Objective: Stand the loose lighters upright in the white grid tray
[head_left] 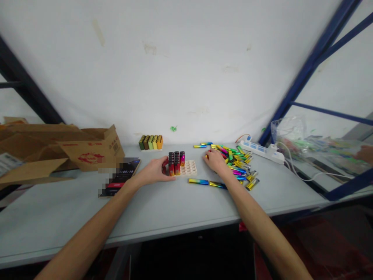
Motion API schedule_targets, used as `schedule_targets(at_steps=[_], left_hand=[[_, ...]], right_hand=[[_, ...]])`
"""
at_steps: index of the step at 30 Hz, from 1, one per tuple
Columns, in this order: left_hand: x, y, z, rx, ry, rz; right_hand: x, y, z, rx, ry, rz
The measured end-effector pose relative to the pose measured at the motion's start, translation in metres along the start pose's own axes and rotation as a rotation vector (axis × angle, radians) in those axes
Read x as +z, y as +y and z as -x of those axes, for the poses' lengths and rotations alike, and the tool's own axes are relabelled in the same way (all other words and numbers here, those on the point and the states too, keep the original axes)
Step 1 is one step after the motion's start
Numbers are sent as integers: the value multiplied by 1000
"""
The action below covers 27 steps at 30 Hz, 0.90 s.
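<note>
A white tray with round holes (190, 167) stands mid-table, its left part filled with upright red tubes with dark tops (176, 165) and one pink-purple tube (182, 158). My left hand (156, 170) curls around the left side of the tray and the red tubes, thumb along the front. At the left edge of a loose pile of shiny gold, green, pink and blue tubes (239, 159), my right hand (215, 160) has its fingers bent down together; what they hold, if anything, is hidden. Two shiny tubes (198, 181) lie end to end in front of the tray.
A full block of green-to-orange tubes (150, 142) stands by the wall. Left are open cardboard boxes (96, 149) and a phone (124, 175). On the right lie a white power strip (262, 151) with a cable and a plastic bag (288, 130). Another person's hand shows at the far right.
</note>
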State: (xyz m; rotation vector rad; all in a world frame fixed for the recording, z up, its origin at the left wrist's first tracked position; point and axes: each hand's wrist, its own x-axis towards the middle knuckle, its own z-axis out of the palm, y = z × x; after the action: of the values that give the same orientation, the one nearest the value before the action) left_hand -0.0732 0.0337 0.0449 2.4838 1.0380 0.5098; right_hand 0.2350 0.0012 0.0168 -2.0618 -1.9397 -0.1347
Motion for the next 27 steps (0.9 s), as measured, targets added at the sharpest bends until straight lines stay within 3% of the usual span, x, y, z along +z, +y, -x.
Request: schedule_targets(at_steps=[3,7,15,22,27], left_hand=[[0,0,0,-6,2,6],[0,0,0,-18,-8,12],[0,1,1,-16,-13,-16],[1,-2,0,-16,-27,-21],[2,-4,0,-3,-22,-17]], right_hand=[[-4,-5,2,-78,-69,-1],[-7,-14,5,-137,-62,0],[8,-26,-6,-255,-76,-123],[11,-23,-6,-153,-64,-178],[1,-18,-2,-193,-128,-180]])
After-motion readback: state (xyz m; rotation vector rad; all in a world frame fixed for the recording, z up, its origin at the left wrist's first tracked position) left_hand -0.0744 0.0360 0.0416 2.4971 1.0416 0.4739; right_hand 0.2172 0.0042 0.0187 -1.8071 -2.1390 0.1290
